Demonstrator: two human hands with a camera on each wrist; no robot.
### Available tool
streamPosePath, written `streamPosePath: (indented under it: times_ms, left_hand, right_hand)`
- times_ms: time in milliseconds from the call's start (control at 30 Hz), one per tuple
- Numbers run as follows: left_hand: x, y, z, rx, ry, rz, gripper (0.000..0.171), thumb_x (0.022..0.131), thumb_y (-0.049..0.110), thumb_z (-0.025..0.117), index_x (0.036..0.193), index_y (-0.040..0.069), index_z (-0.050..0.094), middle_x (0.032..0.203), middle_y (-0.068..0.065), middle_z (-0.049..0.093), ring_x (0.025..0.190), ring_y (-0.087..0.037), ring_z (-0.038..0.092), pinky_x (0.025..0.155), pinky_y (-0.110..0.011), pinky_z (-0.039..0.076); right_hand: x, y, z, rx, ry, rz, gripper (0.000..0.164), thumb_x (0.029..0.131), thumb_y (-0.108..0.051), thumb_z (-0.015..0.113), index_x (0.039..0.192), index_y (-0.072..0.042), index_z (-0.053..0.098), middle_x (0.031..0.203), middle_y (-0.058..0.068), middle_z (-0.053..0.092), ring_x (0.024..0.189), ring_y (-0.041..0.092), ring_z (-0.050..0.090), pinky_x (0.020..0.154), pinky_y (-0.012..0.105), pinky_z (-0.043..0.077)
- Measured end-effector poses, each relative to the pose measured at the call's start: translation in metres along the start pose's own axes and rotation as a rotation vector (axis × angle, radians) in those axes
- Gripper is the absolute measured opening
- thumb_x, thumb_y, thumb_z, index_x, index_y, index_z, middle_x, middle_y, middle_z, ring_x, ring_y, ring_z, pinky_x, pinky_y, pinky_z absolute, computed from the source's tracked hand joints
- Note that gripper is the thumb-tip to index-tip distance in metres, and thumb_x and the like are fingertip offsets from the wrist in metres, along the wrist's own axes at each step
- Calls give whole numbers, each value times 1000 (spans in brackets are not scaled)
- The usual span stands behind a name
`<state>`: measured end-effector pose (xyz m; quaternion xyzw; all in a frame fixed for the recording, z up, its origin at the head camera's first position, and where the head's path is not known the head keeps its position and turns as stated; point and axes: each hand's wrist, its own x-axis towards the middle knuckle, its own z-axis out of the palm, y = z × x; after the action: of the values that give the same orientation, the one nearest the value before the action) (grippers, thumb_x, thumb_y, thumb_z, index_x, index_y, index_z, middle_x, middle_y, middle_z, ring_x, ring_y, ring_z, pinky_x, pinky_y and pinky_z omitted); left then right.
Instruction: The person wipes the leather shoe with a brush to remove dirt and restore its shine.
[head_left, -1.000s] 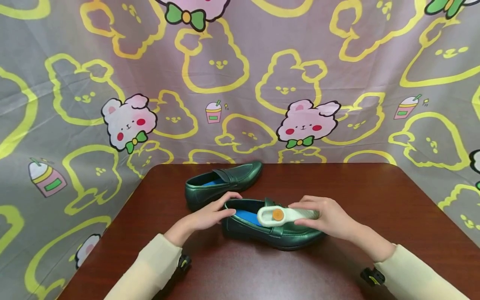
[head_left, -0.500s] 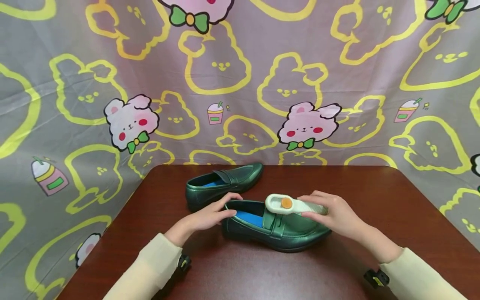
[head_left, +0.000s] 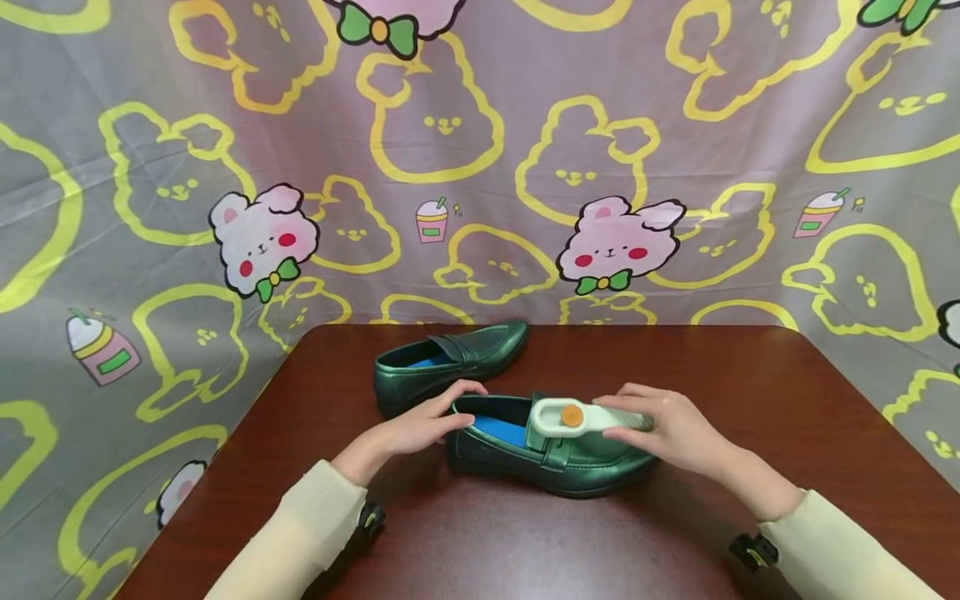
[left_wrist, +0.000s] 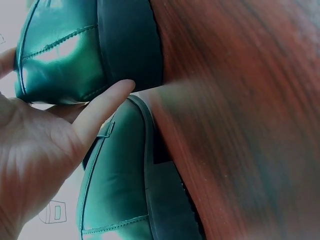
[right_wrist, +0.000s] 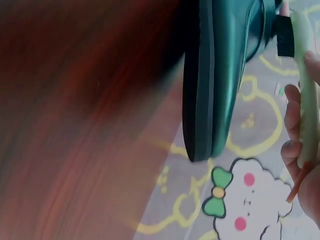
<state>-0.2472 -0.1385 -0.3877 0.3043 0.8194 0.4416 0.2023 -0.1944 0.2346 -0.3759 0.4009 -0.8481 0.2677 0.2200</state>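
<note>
The front dark green loafer (head_left: pixel 517 468) lies on its sole, toe to the right, a blue insole (head_left: pixel 501 432) in its opening. My left hand (head_left: pixel 420 421) holds it by the heel; the left wrist view shows the loafer's heel (left_wrist: pixel 62 60) in that hand. In my right hand (head_left: pixel 667 425) is a pale green shoe brush (head_left: pixel 592 418) with an orange button (head_left: pixel 572 415). Its rounded head overlaps the loafer's strap and upper. A black block (right_wrist: pixel 286 37) under the brush head faces the shoe in the right wrist view.
A matching loafer (head_left: pixel 491 346) stands behind and to the left, close to the held one. Both are on a reddish-brown table (head_left: pixel 675 358). A patterned cloth (head_left: pixel 480 108) hangs behind the table's far edge.
The brush has moved from the loafer's opening rightward onto the strap area, rising and then dropping slightly. My left hand stays at the heel, and both loafers keep their places.
</note>
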Motion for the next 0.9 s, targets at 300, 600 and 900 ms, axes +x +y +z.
streamPosePath:
  times_ms: [300,600,900]
  left_hand:
    - [0,-2,0,-12,-2,14,40,102,23,50,139,30,36,136,-6,43,116,-28,48,84,-45,50]
    - [2,-4,-1,-20,-10,26,41,102,25,51,140,27,37,135,-6,43,116,-26,48,83,-43,51]
    - [2,-2,0,-19,-10,30,41,103,21,49,141,25,36,135,-8,43,115,-27,49,84,-43,50]
  right_hand:
    - [0,-19,3,39,-26,-57,42,76,-19,84,116,-18,71,95,-14,59,73,-2,51,59,11,39]
    - [11,-22,18,-21,-15,-76,41,75,-21,84,114,-16,72,92,-13,59,67,-3,49,56,10,37]
    - [-4,-11,-2,-4,51,44,45,72,-16,86,114,-20,72,93,-17,59,71,-1,50,59,13,38]
